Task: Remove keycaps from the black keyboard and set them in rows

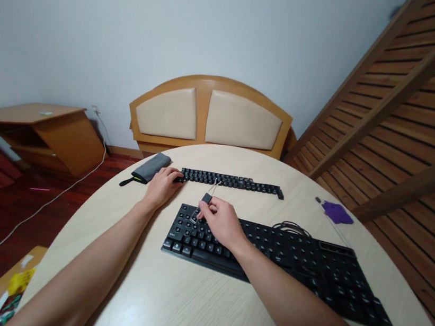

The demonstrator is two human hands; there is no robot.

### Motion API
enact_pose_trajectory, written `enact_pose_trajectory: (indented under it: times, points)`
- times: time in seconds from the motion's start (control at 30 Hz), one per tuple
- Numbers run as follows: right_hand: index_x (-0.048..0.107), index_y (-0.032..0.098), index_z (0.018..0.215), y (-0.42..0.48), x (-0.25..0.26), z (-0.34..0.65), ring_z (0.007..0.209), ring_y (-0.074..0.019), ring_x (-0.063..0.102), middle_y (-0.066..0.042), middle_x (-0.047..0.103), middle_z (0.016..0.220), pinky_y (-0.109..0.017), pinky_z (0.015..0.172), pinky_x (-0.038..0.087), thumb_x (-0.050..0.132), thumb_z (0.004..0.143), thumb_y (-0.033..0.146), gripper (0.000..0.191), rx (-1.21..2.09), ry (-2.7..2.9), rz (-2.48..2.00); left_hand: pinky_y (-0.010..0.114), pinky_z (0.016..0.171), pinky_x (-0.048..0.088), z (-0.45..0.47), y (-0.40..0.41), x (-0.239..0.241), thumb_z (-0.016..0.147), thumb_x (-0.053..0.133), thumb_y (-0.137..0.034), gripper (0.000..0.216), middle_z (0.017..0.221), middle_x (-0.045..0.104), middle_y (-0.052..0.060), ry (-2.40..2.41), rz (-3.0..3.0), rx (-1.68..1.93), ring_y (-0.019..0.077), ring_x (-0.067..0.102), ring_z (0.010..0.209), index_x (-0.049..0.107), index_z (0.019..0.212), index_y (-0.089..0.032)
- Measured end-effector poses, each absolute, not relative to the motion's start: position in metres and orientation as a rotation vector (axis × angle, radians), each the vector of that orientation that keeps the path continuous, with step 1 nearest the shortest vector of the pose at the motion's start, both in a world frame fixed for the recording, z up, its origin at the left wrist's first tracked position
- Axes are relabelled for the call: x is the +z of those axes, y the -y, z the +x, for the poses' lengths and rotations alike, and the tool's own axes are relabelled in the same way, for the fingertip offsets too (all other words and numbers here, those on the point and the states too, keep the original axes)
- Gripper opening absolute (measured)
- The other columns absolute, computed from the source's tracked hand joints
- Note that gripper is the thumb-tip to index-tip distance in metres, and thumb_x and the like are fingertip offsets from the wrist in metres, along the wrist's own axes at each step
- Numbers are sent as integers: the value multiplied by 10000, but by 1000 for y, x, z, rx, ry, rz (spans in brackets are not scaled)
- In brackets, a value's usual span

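Note:
A black keyboard [262, 249] lies at a slant on the table, some of its key places bare at the upper left. My right hand [221, 218] is closed round the dark handle of a keycap puller [207, 198], held above the keyboard's left part. The puller's wire loops point away from me toward rows of loose black keycaps [231, 181]. At the left end of those rows, my left hand [162, 185] has its fingertips closed on a black keycap [178, 179]. Beside the left hand lies a grey pouch [151, 167] with a black strap.
The round pale table [144, 292] bears everything. A coiled black cable [293, 226] sits behind the keyboard. To the right are a purple cloth [337, 212] and a brush-like white stick [330, 220]. A headboard [204, 109] stands beyond, and a slatted wooden panel [400, 117] leans at right.

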State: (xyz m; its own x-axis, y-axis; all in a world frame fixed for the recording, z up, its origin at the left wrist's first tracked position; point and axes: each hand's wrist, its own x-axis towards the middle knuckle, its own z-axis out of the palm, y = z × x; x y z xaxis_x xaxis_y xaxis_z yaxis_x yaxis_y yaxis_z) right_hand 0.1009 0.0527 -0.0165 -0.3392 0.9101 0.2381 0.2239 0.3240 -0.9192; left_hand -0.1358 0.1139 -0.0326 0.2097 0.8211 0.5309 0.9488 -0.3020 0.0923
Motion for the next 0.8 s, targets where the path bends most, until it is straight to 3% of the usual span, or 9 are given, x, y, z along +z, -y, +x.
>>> enact_pose_trajectory:
  times: [0.13,0.2,0.3,0.47,0.8]
  points:
    - [667,166,764,-52,-16,102,692,-173,683,-45,732,746,-269,659,490,558,907,301,224,982,1831,-1036,378,934,475,-124,-102,-19,928,544,-323,236,1110,665,98,1691,-2357,-920,247,582,1045,660,1071,-175]
    - [656,167,775,-52,-16,103,682,-169,676,-42,725,739,-265,648,488,557,910,305,217,983,1832,-1014,333,831,511,-119,-96,-7,950,496,-358,270,1027,693,90,1758,-2593,-974,215,626,931,671,1016,-162]
    - [643,168,856,-52,-17,103,668,-165,669,-38,715,737,-258,633,490,563,908,297,160,994,1812,-991,261,687,517,-112,-87,10,931,518,-388,272,921,725,45,1767,-2950,-788,165,647,763,686,956,-177]
    - [657,179,880,-50,-16,102,689,-170,665,-45,712,775,-260,650,491,564,900,286,143,947,1850,-971,255,719,517,-105,-72,23,822,672,-319,266,983,742,51,1810,-3172,-300,187,675,822,675,1053,-188]
    - [675,194,863,-48,-15,103,629,-159,624,-28,694,714,-245,589,454,569,897,314,164,838,1941,-1015,251,696,502,-94,-65,22,807,664,-220,245,949,757,54,1698,-2981,-124,194,687,785,697,1049,-205]
